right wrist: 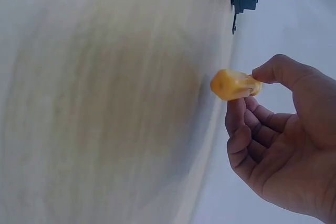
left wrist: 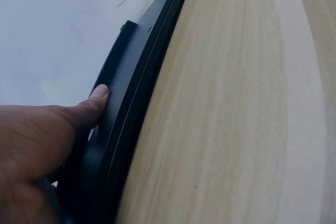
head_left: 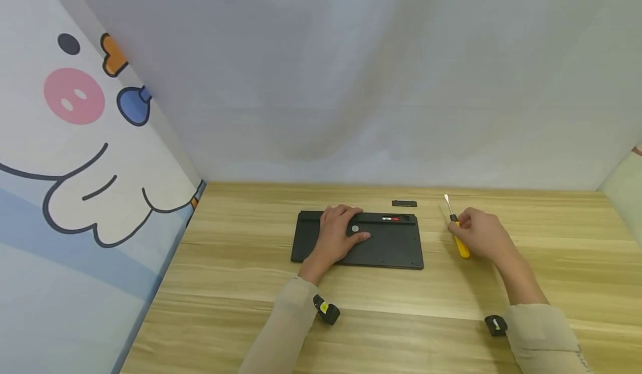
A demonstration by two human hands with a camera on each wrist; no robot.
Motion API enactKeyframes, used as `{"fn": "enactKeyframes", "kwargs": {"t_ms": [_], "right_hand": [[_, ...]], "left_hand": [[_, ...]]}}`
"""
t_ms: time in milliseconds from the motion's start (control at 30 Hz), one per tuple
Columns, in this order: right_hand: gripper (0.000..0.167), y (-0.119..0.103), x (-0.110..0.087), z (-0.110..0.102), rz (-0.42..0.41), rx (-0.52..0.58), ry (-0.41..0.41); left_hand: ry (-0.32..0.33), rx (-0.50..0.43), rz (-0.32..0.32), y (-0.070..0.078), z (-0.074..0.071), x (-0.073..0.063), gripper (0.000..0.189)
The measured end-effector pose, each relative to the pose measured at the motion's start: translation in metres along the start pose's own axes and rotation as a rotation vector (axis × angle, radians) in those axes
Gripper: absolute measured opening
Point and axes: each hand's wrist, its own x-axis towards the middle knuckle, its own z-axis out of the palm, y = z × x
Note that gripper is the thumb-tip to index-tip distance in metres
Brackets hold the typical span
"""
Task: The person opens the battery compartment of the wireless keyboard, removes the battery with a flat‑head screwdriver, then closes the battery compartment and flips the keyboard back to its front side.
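Note:
A black keyboard (head_left: pixel 388 248) lies face down on the table, its long raised ridge along the far side. In that ridge an uncovered battery compartment shows a red and white battery (head_left: pixel 391 218). My left hand (head_left: pixel 333 234) rests on the keyboard's back, thumb spread toward the right; in the left wrist view the thumb lies flat on the black surface. To the right of the keyboard, my right hand (head_left: pixel 480 233) pinches a screwdriver (head_left: pixel 462 248) by its yellow handle, the metal tip pointing away. In the right wrist view the handle's end (right wrist: pixel 227 85) sits between thumb and fingers.
A small black battery cover (head_left: pixel 404 203) lies on the wooden table (head_left: pixel 381 335) just beyond the keyboard. Behind the table hangs a pale grey curtain (head_left: pixel 351 84). On the left stands a panel with cartoon print (head_left: pixel 75 195).

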Motion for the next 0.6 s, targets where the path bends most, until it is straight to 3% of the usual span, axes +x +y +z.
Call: {"fn": "enactKeyframes", "kwargs": {"t_ms": [233,600], "right_hand": [[0.042,-0.005,0.002,-0.002,-0.027,0.012,0.042],[0.028,-0.013,0.004,-0.006,-0.126,0.041,0.078]], "left_hand": [[0.006,0.008,0.007,-0.002,0.001,0.001,0.060],[0.001,-0.005,0.002,-0.002,0.001,0.001,0.060]]}}
